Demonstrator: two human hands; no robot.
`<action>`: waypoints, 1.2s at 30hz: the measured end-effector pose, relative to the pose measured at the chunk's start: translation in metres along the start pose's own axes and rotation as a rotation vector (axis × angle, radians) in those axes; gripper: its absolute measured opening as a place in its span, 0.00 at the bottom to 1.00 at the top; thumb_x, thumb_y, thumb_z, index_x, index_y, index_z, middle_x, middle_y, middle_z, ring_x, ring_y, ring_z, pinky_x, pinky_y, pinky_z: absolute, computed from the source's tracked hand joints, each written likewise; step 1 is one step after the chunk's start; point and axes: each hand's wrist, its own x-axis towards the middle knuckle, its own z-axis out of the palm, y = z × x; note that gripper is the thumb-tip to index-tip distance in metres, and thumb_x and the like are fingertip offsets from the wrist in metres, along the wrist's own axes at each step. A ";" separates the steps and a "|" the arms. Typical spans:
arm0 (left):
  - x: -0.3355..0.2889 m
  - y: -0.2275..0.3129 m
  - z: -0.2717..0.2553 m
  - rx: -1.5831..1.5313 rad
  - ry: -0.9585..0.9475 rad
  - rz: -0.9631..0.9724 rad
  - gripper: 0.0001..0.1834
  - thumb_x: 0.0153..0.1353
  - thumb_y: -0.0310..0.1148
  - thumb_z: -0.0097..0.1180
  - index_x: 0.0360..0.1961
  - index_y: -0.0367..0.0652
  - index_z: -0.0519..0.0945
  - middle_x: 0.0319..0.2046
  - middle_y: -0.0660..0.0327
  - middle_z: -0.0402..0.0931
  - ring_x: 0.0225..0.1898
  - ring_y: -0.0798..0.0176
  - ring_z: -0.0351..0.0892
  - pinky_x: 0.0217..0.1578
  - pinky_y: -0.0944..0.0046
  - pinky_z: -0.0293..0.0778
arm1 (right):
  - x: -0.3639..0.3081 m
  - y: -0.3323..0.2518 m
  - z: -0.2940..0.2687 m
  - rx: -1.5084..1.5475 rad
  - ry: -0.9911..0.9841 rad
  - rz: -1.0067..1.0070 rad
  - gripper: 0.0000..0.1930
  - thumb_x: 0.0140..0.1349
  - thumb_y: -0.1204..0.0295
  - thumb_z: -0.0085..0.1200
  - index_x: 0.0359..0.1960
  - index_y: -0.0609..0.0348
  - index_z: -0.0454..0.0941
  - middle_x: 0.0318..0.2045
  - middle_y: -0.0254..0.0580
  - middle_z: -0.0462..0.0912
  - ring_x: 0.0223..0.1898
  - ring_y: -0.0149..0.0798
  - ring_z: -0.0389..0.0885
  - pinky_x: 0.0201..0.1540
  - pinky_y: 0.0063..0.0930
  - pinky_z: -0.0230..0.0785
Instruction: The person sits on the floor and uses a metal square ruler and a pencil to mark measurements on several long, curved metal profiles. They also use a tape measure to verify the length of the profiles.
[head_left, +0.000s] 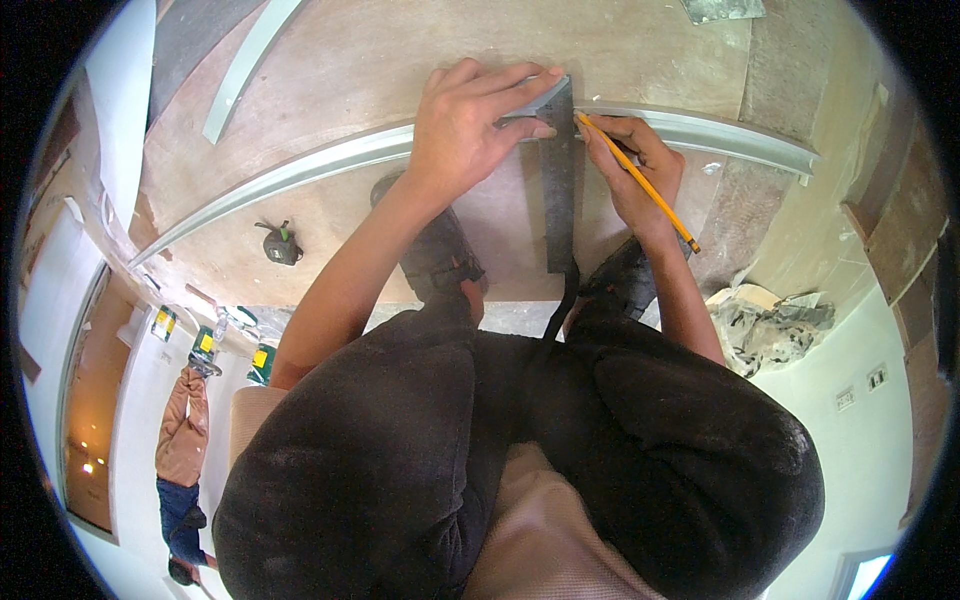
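Note:
A long light-grey metal channel [330, 157] lies crosswise on the worn board in front of me. Over it stands a dark, straight-edged tool that looks like a square [559, 190], its long blade pointing back toward me. My left hand [457, 128] pinches the grey upper part of this square between fingers and thumb, against the channel. In my right hand [645, 165] is a yellow pencil [648, 187], its tip down at the channel just right of the blade. Left of my left forearm, a black tape measure [282, 244] rests on the board.
My dark shoes [440, 250] stand on the board [640, 50] below the channel. Another metal strip [247, 75] lies at the far left. Crumpled plastic sheeting [768, 328] is at the right. Green-and-yellow containers [203, 342] and another person [183, 430] are at the left.

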 end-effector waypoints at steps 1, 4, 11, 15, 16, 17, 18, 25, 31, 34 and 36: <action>0.000 0.000 0.000 -0.001 0.004 0.003 0.35 0.51 0.45 0.77 0.64 0.61 0.88 0.56 0.72 0.89 0.40 0.61 0.78 0.51 0.59 0.71 | 0.000 0.001 0.000 -0.007 0.005 -0.012 0.09 0.67 0.73 0.72 0.46 0.63 0.90 0.38 0.42 0.93 0.37 0.27 0.90 0.43 0.23 0.82; 0.000 0.000 0.000 -0.002 0.006 0.006 0.35 0.51 0.45 0.77 0.64 0.62 0.88 0.56 0.72 0.89 0.40 0.61 0.78 0.51 0.59 0.71 | 0.000 0.000 0.002 -0.004 0.012 0.012 0.09 0.67 0.73 0.72 0.45 0.63 0.90 0.37 0.43 0.93 0.37 0.27 0.90 0.42 0.23 0.82; 0.000 -0.002 0.001 -0.008 0.010 0.009 0.35 0.50 0.46 0.77 0.64 0.62 0.88 0.56 0.71 0.89 0.40 0.61 0.78 0.50 0.60 0.71 | 0.001 -0.002 0.003 0.054 0.021 0.042 0.08 0.67 0.74 0.71 0.45 0.63 0.90 0.37 0.41 0.93 0.37 0.26 0.89 0.42 0.22 0.81; 0.000 -0.002 0.001 -0.003 0.009 0.008 0.35 0.50 0.46 0.77 0.64 0.61 0.88 0.56 0.71 0.89 0.40 0.60 0.78 0.51 0.59 0.71 | -0.001 0.005 -0.001 0.036 -0.018 0.027 0.08 0.67 0.75 0.71 0.45 0.64 0.90 0.37 0.42 0.93 0.37 0.26 0.89 0.42 0.22 0.81; 0.000 -0.002 0.001 -0.005 0.006 0.005 0.35 0.50 0.46 0.77 0.64 0.61 0.88 0.56 0.71 0.89 0.41 0.60 0.78 0.51 0.59 0.71 | -0.001 0.006 0.000 0.055 -0.013 0.037 0.08 0.67 0.75 0.71 0.45 0.64 0.90 0.37 0.42 0.93 0.37 0.26 0.89 0.42 0.22 0.81; -0.001 -0.001 0.000 -0.007 0.002 0.001 0.35 0.50 0.47 0.77 0.64 0.61 0.88 0.56 0.70 0.89 0.41 0.60 0.78 0.51 0.59 0.71 | -0.001 0.007 0.001 0.074 -0.009 0.048 0.08 0.67 0.75 0.71 0.45 0.64 0.90 0.37 0.42 0.93 0.37 0.26 0.89 0.42 0.22 0.81; -0.001 -0.001 0.000 -0.009 -0.002 -0.004 0.35 0.51 0.47 0.77 0.64 0.60 0.88 0.57 0.70 0.89 0.41 0.60 0.78 0.51 0.59 0.71 | -0.001 0.007 0.001 0.076 -0.003 0.053 0.08 0.68 0.75 0.71 0.46 0.64 0.90 0.37 0.42 0.93 0.37 0.26 0.89 0.42 0.22 0.81; -0.001 -0.001 0.001 -0.007 0.010 0.002 0.34 0.51 0.48 0.76 0.64 0.61 0.88 0.57 0.70 0.89 0.41 0.60 0.79 0.51 0.59 0.71 | 0.000 0.005 0.004 0.097 0.013 0.065 0.09 0.68 0.75 0.71 0.46 0.64 0.90 0.39 0.42 0.94 0.38 0.25 0.89 0.44 0.22 0.81; -0.001 -0.001 0.000 -0.005 0.004 0.000 0.35 0.52 0.47 0.76 0.64 0.62 0.88 0.57 0.70 0.89 0.42 0.60 0.79 0.51 0.59 0.71 | 0.000 0.006 0.000 -0.001 -0.009 0.009 0.09 0.67 0.75 0.71 0.46 0.64 0.90 0.39 0.42 0.93 0.39 0.26 0.89 0.43 0.21 0.81; -0.001 0.000 -0.001 -0.001 -0.008 -0.014 0.35 0.51 0.47 0.77 0.64 0.62 0.88 0.57 0.70 0.88 0.42 0.60 0.79 0.52 0.59 0.71 | -0.001 0.002 -0.002 0.005 -0.021 -0.007 0.09 0.67 0.75 0.71 0.46 0.64 0.90 0.38 0.41 0.93 0.37 0.26 0.89 0.42 0.22 0.80; -0.001 0.000 0.000 -0.007 -0.012 -0.020 0.35 0.51 0.46 0.77 0.64 0.62 0.88 0.57 0.70 0.88 0.42 0.60 0.79 0.52 0.59 0.71 | -0.002 0.000 -0.002 0.044 -0.008 0.021 0.08 0.67 0.75 0.71 0.45 0.64 0.90 0.37 0.41 0.93 0.37 0.26 0.88 0.42 0.22 0.80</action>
